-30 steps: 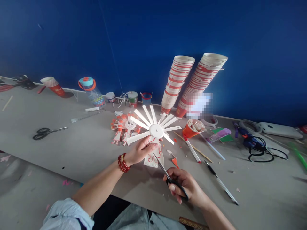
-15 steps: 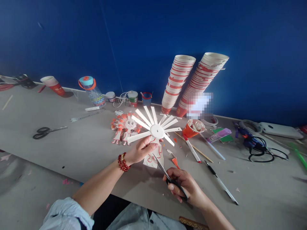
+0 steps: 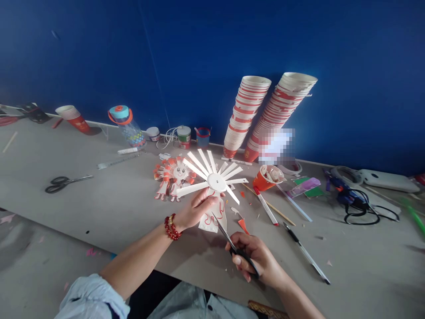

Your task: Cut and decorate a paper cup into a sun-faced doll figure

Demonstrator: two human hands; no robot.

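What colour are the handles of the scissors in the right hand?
The handles are black, best seen in the head view.

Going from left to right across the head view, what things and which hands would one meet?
Loose scissors, blue-lidded bottle, left hand holding a white paper cutout, right hand holding another pair of scissors, black-capped pen, long white object.

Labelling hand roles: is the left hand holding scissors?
No, the left hand holds the white paper cutout, and the right hand holds a pair of scissors.
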